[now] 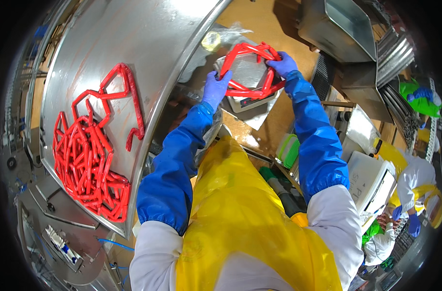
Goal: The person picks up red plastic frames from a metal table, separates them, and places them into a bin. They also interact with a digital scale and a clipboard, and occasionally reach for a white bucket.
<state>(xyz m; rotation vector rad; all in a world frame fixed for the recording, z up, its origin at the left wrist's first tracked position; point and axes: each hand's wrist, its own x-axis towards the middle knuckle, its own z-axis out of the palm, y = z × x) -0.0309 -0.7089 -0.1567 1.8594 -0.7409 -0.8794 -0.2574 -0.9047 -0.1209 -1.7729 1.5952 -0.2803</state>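
A loop of linked red sausages (242,93) hangs between my two hands, over and around the steel pan of a weighing scale (247,71). My left hand (215,88), in a purple glove, grips the near left side of the chain. On the far right, my gloved right hand (284,65) has hold of the links. Whether the chain rests partly on the scale I cannot tell. To my left, a heap of red linked sausages (83,156) lies on a stainless steel table (151,47), with a loose strand (133,94) stretching away from it.
A raised rim (177,69) edges the steel table. Tape (211,40) lies beyond the scale. At the right stand a steel bin (337,29), green-lidded containers (289,151) and a white plastic box (368,182). Other people (417,182) are at the far right.
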